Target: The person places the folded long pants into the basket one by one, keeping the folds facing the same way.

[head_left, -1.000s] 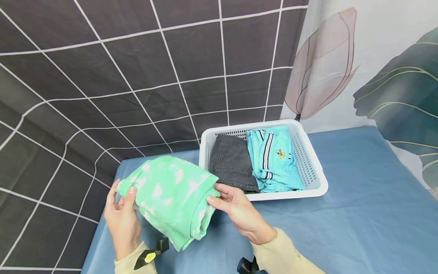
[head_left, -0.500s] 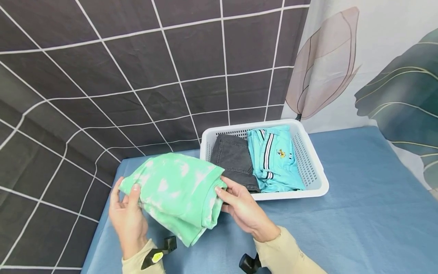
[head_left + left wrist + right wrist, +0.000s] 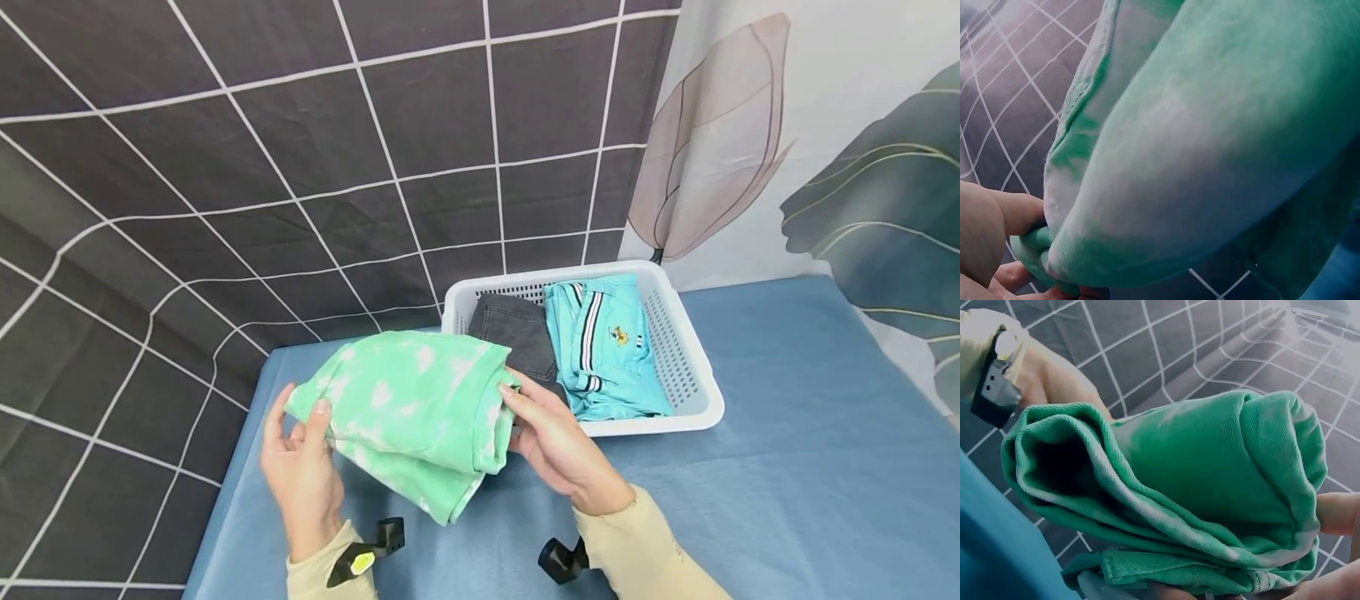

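Observation:
A folded green garment with white tie-dye patches (image 3: pixel 408 400) hangs between both hands above the blue surface. My left hand (image 3: pixel 306 475) pinches its left corner, thumb on top and fingers beneath. At its right edge, my right hand (image 3: pixel 562 442) grips the folded layers between thumb and fingers. The right wrist view shows the rolled layers of the garment (image 3: pixel 1191 469) end-on, with a stitched waistband-like edge. In the left wrist view the cloth (image 3: pixel 1197 144) fills most of the frame. The garment's right end overlaps the near-left corner of a white basket (image 3: pixel 701 417) in the head view.
Inside the basket lie folded dark grey jeans (image 3: pixel 517 333) on the left and a folded turquoise garment with striped trim (image 3: pixel 607 350) on the right. A dark grid-patterned curtain (image 3: pixel 315 125) rises behind the blue cloth-covered surface (image 3: pixel 787 467). A leaf-print curtain (image 3: pixel 750 150) hangs at right.
Both hands have carried the green garment to the right and slightly upward, so that it overlaps the basket's left side more. The basket and its clothes stay put.

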